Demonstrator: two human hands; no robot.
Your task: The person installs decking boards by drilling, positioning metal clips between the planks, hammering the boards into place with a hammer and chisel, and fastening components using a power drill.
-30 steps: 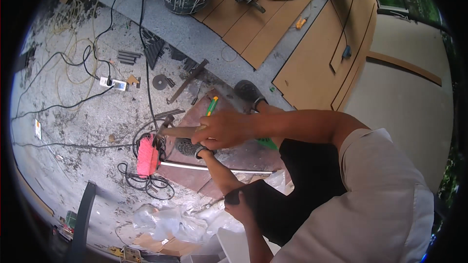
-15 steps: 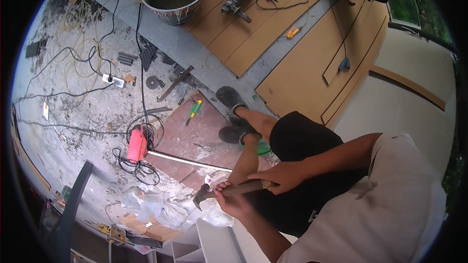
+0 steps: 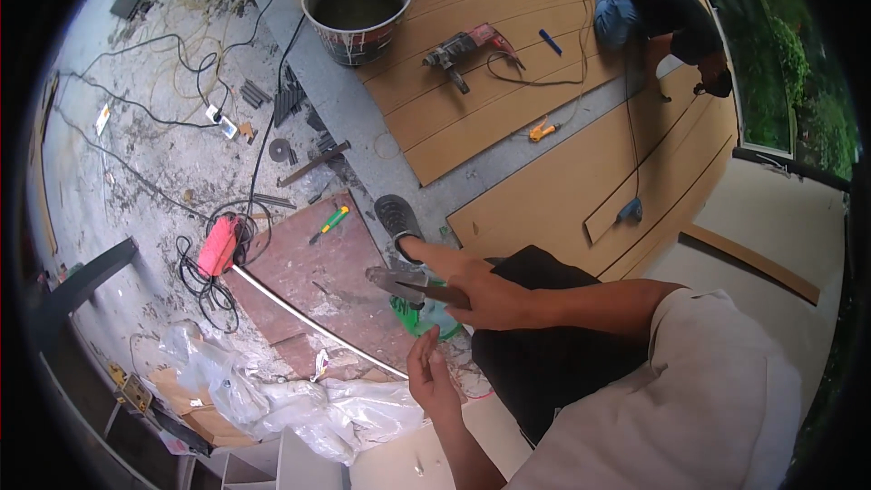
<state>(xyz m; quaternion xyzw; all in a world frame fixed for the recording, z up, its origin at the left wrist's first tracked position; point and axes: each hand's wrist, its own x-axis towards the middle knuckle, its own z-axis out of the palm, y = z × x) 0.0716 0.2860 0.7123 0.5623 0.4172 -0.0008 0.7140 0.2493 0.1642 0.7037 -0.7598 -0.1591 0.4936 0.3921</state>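
Note:
A hammer juts out to the left from my right hand, which is closed round its handle; the head is smeared by motion. Below it, my left hand is off the tool, its fingers apart and slightly bent, with nothing in them. Under the hammer, a green item shows in part, its kind unclear. A dark clog on my foot is beyond the hammer. On the reddish-brown board lies a green and yellow utility knife.
A bucket, a power drill and brown planks occupy the far side. A person crouches at far right. Cables surround a pink object with a white pole. Clear plastic sheeting lies near left, beside white panels.
My left hand has let go of the hammer and sits below it. My right hand has swung the hammer up and left. The view has shifted, showing more of the crouching person.

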